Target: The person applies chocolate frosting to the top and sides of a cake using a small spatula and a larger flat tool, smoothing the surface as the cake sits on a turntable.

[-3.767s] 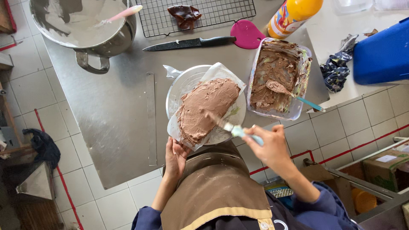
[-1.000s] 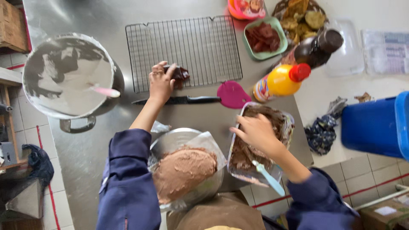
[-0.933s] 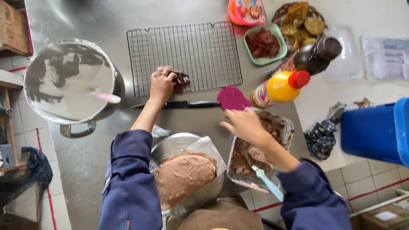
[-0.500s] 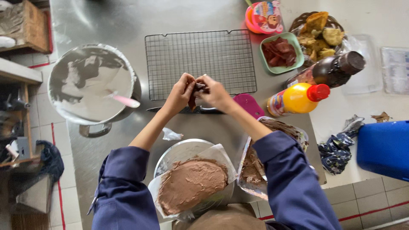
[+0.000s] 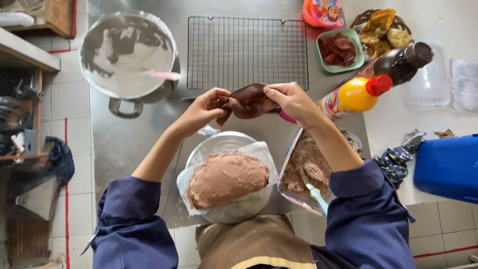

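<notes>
Both hands have lifted off the wire rack [image 5: 247, 52]: left hand [image 5: 201, 110] and right hand [image 5: 293, 101] pinch a dark brown piece [image 5: 250, 101] just below it, stretched between them.

Bare steel counter [image 5: 129, 144] is left open between the pot [image 5: 127, 60] and the frosted cake [image 5: 228, 178]; rightward passage is blocked by 2 bottles [image 5: 353, 94].

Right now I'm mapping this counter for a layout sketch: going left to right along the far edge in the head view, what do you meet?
Large metal pot → wire cooling rack → pink container → green dish of dark red pieces → basket of fried snacks.
</notes>
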